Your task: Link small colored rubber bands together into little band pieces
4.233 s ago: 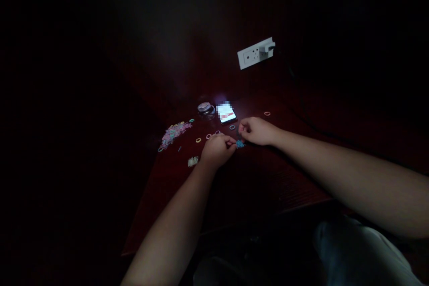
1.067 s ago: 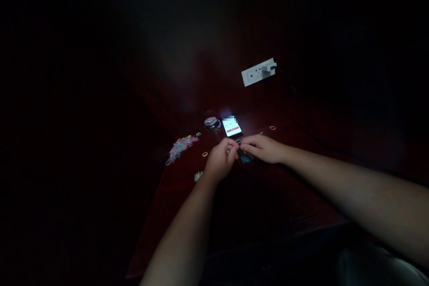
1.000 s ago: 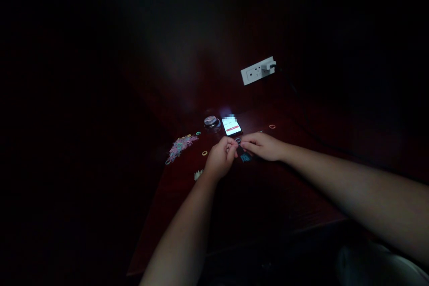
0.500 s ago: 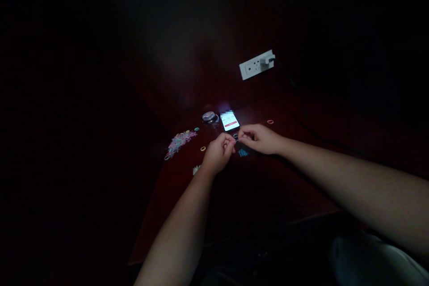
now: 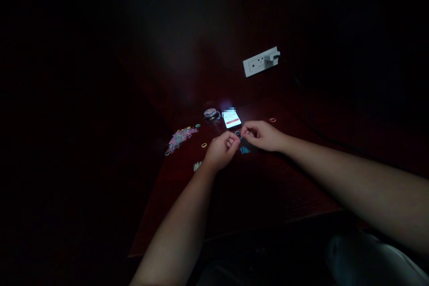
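My left hand (image 5: 224, 149) and my right hand (image 5: 261, 135) are both closed in a pinch, fingertips almost meeting above the table. A thin bit of blue rubber band (image 5: 241, 138) shows between the fingertips; most of it is hidden. Just below them lies a small heap of blue rubber bands (image 5: 244, 150). A greyish band (image 5: 237, 133) rests behind the fingertips. Left of my left hand are a single yellow band (image 5: 204, 145) and a pale pile of bands (image 5: 197, 166), partly covered by my wrist.
A large mixed pile of coloured bands (image 5: 181, 139) lies at the table's left edge. Behind the hands stand a round clear jar (image 5: 212, 115) and a lit phone (image 5: 232, 119). A pink band (image 5: 272, 120) lies farther right. Above is a wall socket (image 5: 260, 62) with a plugged-in cable.
The whole view has shifted slightly, with things appearing a little higher and to the right. Both hands remain pinched close together, their fingertips barely moved relative to the table.
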A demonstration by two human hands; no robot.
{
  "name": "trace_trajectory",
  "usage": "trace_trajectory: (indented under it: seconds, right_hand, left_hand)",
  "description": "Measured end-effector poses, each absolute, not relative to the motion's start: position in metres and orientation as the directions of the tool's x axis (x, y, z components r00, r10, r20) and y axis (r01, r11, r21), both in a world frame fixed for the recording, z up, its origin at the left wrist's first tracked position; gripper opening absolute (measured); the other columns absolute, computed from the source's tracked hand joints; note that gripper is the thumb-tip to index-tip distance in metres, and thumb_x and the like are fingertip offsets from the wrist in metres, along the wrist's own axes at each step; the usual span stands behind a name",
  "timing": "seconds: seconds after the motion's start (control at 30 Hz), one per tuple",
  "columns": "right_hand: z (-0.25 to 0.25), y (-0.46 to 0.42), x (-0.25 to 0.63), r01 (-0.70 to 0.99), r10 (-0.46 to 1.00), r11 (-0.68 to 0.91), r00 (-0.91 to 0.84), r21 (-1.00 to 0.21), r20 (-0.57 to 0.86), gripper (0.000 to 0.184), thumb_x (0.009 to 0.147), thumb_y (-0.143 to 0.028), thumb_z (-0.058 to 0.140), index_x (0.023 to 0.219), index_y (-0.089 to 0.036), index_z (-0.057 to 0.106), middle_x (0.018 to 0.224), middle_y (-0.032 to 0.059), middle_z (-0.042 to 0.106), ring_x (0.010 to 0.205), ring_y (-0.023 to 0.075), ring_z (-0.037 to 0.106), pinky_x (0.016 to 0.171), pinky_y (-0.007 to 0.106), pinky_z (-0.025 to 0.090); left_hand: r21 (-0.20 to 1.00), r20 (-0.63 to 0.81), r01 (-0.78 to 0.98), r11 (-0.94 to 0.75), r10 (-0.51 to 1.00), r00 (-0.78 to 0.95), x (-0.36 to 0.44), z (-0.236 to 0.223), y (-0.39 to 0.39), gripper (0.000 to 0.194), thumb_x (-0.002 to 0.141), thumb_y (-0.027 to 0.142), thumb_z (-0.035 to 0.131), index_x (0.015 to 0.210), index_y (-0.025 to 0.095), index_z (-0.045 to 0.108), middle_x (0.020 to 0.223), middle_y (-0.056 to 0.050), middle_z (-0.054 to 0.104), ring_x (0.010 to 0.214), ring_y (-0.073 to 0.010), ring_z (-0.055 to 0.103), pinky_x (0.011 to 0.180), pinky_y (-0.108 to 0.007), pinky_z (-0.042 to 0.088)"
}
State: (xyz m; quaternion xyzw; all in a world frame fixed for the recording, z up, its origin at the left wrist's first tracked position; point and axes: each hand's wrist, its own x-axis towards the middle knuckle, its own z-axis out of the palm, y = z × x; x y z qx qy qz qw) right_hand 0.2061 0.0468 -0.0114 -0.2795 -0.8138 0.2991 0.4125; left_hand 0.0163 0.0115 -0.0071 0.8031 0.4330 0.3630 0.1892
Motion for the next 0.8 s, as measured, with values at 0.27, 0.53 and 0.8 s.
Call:
trace_trajectory:
  seconds: [0.27, 0.53, 0.8]
  right_hand:
    - [-0.0108, 0.0469, 0.2071, 0.219, 0.676, 0.697, -0.517, -0.683, 0.525, 0.007, 0.076, -0.019, 0.055, 0.079, -0.014, 0.059, 0.067, 0.0003, 0.053, 0.058, 0.0101, 0.045, 0.053, 0.022, 0.037]
    - [-0.0106, 0.0473, 0.2068, 0.198, 0.685, 0.684, -0.506, -0.702, 0.524, 0.007, 0.076, -0.021, 0.057, 0.077, -0.015, 0.059, 0.066, 0.0002, 0.053, 0.058, 0.01, 0.046, 0.052, 0.022, 0.038]
    - [-0.0104, 0.0473, 0.2068, 0.21, 0.693, 0.687, -0.477, -0.695, 0.541, 0.007, 0.075, -0.02, 0.056, 0.078, -0.014, 0.059, 0.067, 0.0007, 0.052, 0.058, 0.0103, 0.046, 0.053, 0.023, 0.037]
  left_hand:
    - [0.563, 0.476, 0.605, -0.563, 0.819, 0.319, 0.015, -0.0094, 0.0153, 0.017, 0.084, 0.029, 0.056, 0.09, 0.015, 0.065, 0.078, -0.003, 0.065, 0.065, -0.0092, 0.056, 0.062, -0.02, 0.045]
    - [0.509, 0.464, 0.648, -0.567, 0.815, 0.348, 0.0148, -0.0076, 0.0145, 0.017, 0.084, 0.029, 0.056, 0.085, 0.016, 0.067, 0.072, -0.001, 0.065, 0.059, -0.0086, 0.052, 0.058, -0.02, 0.041]
    - [0.528, 0.468, 0.642, -0.556, 0.821, 0.327, 0.017, -0.0055, 0.0119, 0.017, 0.083, 0.029, 0.057, 0.082, 0.015, 0.067, 0.071, -0.001, 0.065, 0.058, -0.0083, 0.051, 0.056, -0.019, 0.041]
